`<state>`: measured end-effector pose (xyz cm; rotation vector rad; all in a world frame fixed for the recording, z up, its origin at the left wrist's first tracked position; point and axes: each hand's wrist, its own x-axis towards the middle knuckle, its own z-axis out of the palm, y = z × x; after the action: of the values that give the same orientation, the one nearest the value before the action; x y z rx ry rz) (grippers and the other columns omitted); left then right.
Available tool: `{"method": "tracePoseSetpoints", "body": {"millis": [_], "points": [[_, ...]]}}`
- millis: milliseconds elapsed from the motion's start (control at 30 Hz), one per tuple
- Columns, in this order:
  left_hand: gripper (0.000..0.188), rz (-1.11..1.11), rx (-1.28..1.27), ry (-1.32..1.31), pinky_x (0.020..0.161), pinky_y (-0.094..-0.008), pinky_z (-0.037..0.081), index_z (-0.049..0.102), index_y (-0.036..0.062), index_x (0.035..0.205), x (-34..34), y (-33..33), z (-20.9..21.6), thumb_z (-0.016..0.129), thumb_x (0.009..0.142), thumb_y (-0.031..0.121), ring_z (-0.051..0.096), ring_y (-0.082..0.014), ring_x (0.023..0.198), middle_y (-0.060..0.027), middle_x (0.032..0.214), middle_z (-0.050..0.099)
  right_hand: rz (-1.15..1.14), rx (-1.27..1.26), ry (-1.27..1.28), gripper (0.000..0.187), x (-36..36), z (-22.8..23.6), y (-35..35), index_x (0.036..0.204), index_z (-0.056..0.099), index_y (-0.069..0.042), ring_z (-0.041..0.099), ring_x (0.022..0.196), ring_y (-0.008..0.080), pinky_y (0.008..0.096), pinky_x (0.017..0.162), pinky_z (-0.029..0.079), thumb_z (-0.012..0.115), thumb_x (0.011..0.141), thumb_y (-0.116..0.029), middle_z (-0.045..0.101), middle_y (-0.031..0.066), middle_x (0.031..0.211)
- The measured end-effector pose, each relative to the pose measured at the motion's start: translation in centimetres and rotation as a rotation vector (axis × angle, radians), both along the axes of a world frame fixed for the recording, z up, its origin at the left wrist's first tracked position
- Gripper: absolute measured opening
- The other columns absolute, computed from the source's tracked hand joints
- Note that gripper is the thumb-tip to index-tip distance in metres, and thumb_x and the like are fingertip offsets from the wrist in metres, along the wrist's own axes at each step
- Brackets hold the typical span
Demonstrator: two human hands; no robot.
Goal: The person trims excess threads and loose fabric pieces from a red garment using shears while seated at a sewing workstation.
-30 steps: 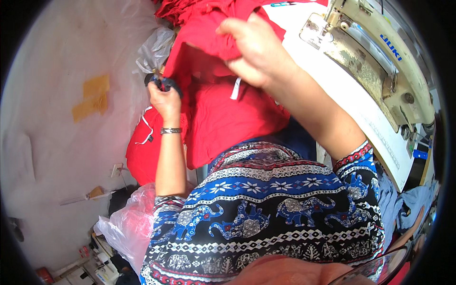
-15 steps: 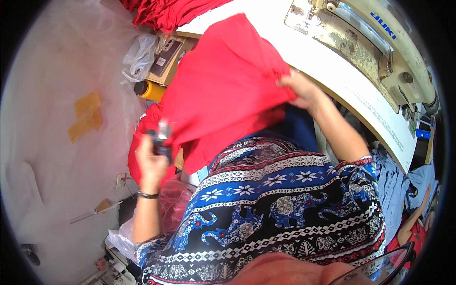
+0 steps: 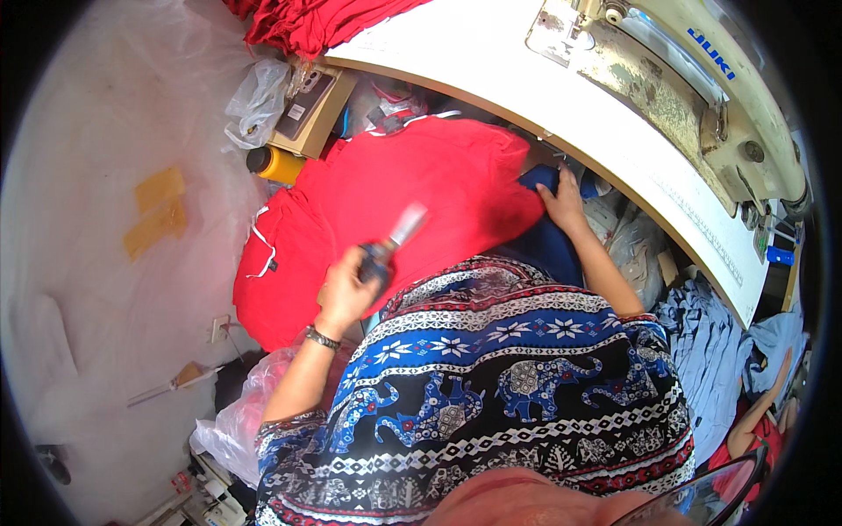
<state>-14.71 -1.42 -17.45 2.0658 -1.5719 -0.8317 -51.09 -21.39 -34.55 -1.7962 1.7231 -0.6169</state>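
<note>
My left hand (image 3: 349, 294) is closed around scissors (image 3: 383, 254) with dark handles; their metal blade, smeared by motion, points up and right over the red garment (image 3: 421, 175). That garment lies spread across my lap and below the table edge. On its left side, another red piece (image 3: 276, 272) shows a white drawstring. My right hand (image 3: 564, 203) is at the garment's right edge, beside navy cloth (image 3: 545, 241), with thumb and fingers apart and no cloth visibly gripped.
A sewing machine (image 3: 667, 96) stands on the white table (image 3: 491, 44), with red cloth (image 3: 316, 26) heaped at its far left. Below are a phone (image 3: 307, 107) on a cardboard box and a yellow bottle (image 3: 282, 165). Blue-grey garments (image 3: 702, 351) hang at right, near another person's arm (image 3: 763, 403).
The red garment has dropped from the table edge onto my lap, leaving my right hand. My left hand has moved right with the scissors, over the cloth.
</note>
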Motion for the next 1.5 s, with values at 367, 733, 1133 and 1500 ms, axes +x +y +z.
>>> {"method": "tracePoseSetpoints", "body": {"millis": [367,733,1133,1500], "points": [[0.051,0.786,0.166,0.453,0.073,-0.0331,0.04,0.045,0.0049,0.1,1.3,4.3,-5.9,0.073,0.079,0.042,0.046,-0.0159,0.088,-0.0045,0.097,0.047,-0.071,0.916,-0.985,0.051,5.3,0.0,7.6,0.123,0.05,-0.001,0.054,0.107,0.0208,0.0334,0.095,0.041,0.066,0.088,-0.034,0.058,0.0112,0.113],[0.071,0.969,-0.016,0.816,0.094,-0.0391,0.047,0.038,0.0018,0.134,0.4,7.4,-3.5,0.06,0.087,0.051,0.055,-0.0262,0.113,-0.0143,0.129,0.05,0.62,1.063,-0.468,0.057,5.7,7.7,6.9,0.133,0.048,-0.002,0.049,0.121,0.0249,0.0366,0.104,0.036,0.037,0.098,-0.046,0.051,0.0136,0.133],[0.067,1.004,0.203,1.414,0.092,-0.049,0.049,0.045,0.0067,0.131,3.1,7.7,-9.1,0.063,0.083,0.049,0.056,-0.0303,0.113,-0.0131,0.129,0.053,0.025,1.269,-1.54,0.048,12.0,-1.1,8.6,0.135,0.043,-0.004,0.049,0.12,0.0216,0.037,0.104,0.037,0.044,0.096,-0.032,0.048,0.0105,0.134],[0.061,0.926,-0.104,1.117,0.096,-0.0453,0.046,0.049,0.0085,0.129,3.9,3.6,4.8,0.068,0.079,0.038,0.054,-0.0294,0.114,-0.0104,0.129,0.054,0.166,0.714,-1.368,0.043,12.3,8.7,5.1,0.127,0.052,-0.002,0.058,0.108,0.0212,0.0388,0.092,0.048,0.063,0.088,-0.017,0.061,0.0099,0.118]]}}
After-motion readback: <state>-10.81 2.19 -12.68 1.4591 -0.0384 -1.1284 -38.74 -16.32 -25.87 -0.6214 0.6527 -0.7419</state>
